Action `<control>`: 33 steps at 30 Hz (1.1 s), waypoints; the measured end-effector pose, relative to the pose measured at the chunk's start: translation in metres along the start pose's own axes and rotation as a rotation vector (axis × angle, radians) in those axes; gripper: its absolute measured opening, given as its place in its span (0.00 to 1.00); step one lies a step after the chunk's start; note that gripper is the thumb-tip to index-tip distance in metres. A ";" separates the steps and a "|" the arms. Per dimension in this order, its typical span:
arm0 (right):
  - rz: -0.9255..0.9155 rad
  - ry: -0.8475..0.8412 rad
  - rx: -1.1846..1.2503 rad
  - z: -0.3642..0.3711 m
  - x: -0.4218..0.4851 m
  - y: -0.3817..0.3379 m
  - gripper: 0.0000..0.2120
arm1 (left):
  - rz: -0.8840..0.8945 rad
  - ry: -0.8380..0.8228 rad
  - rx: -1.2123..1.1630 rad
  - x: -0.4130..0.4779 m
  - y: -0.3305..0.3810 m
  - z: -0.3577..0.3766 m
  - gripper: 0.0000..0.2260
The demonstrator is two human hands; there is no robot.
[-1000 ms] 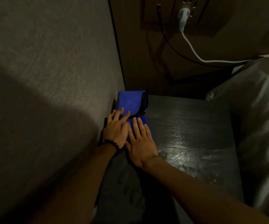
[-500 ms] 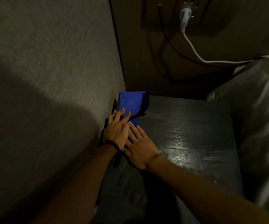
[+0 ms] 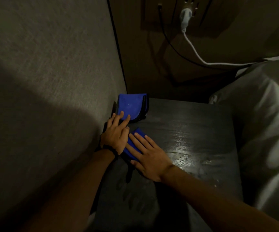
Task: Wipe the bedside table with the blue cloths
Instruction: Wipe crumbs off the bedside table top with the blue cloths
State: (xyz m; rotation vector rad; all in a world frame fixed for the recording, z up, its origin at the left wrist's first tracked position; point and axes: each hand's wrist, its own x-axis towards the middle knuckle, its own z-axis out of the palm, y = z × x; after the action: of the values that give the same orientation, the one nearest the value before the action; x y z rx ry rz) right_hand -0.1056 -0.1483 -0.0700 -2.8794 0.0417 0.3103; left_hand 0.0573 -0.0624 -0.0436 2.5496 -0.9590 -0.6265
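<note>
A dark wooden bedside table (image 3: pixel 194 134) fills the middle of the view. One folded blue cloth (image 3: pixel 131 106) with a black hem lies in its far left corner against the wall. My left hand (image 3: pixel 116 135) lies flat with its fingertips on that cloth's near edge. A second blue cloth (image 3: pixel 133 144) lies just right of it, turned at an angle. My right hand (image 3: pixel 148 156) presses on it with straight, spread fingers and covers most of it.
A grey textured wall (image 3: pixel 51 81) runs along the table's left side. White bedding (image 3: pixel 266 124) borders the right side. A white plug and cable (image 3: pixel 185 22) and a black cable hang on the back wall. The table's right half shows wet, shiny streaks (image 3: pixel 185 156).
My right hand has slid the second cloth to the right and turned it, so more blue shows between the hands. My left hand has stayed on the corner cloth.
</note>
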 end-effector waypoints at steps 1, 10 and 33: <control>0.008 -0.006 0.002 0.000 -0.002 0.001 0.31 | 0.004 0.005 0.000 0.000 0.000 0.000 0.27; 0.037 -0.034 0.023 -0.003 -0.016 0.007 0.31 | 0.038 0.057 0.034 -0.002 -0.001 0.005 0.27; 0.298 -0.116 0.007 -0.013 -0.093 0.059 0.32 | 0.024 0.151 0.052 -0.028 -0.015 0.031 0.26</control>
State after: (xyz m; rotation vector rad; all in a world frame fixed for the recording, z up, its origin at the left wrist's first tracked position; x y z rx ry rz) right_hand -0.1972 -0.2086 -0.0514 -2.8385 0.4527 0.5295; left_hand 0.0308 -0.0372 -0.0685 2.5838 -0.9639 -0.4010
